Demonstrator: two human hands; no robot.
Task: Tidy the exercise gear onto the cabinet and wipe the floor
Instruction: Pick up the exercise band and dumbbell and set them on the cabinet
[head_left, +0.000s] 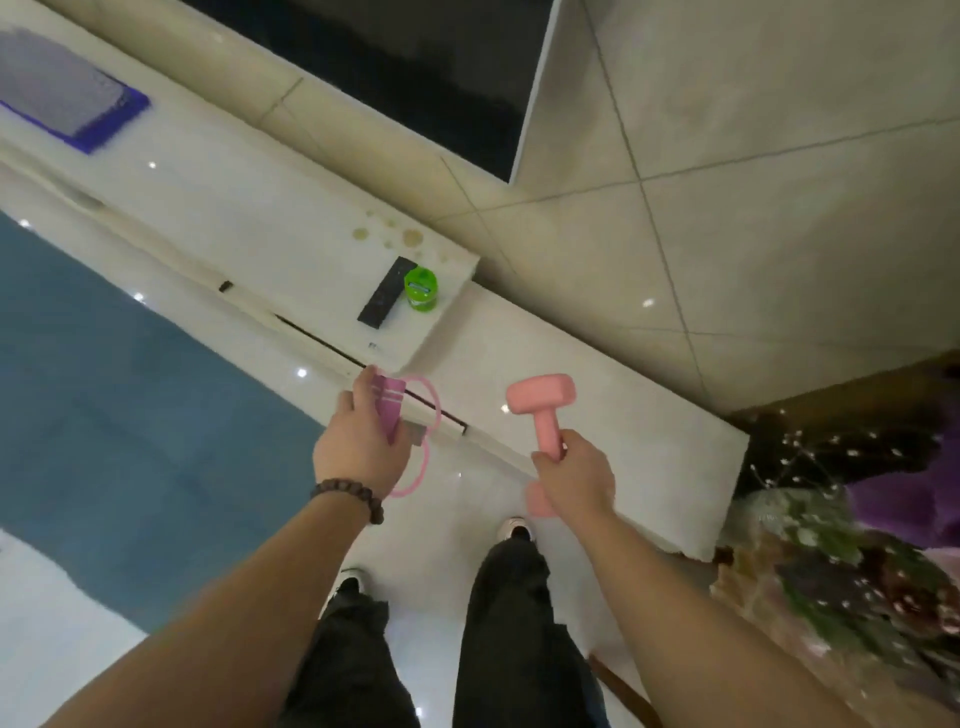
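Both hands held gear above the shiny white floor. One, the right hand, curled around the smooth pink dumbbell by its thin middle bar. Its partner, the left hand, gripped a pink jump rope by its purple striped handle. Nearby, the glossy white cabinet carried a flat black remote just beside a round green jar. No writing could be read.

We see a dim, soft indoor picture — motion blur smears the plants at right and the purple-edged cloth top left. Small white glints dot the glossy floor, and wide-angle bending curves the edges — colours look slightly washed.
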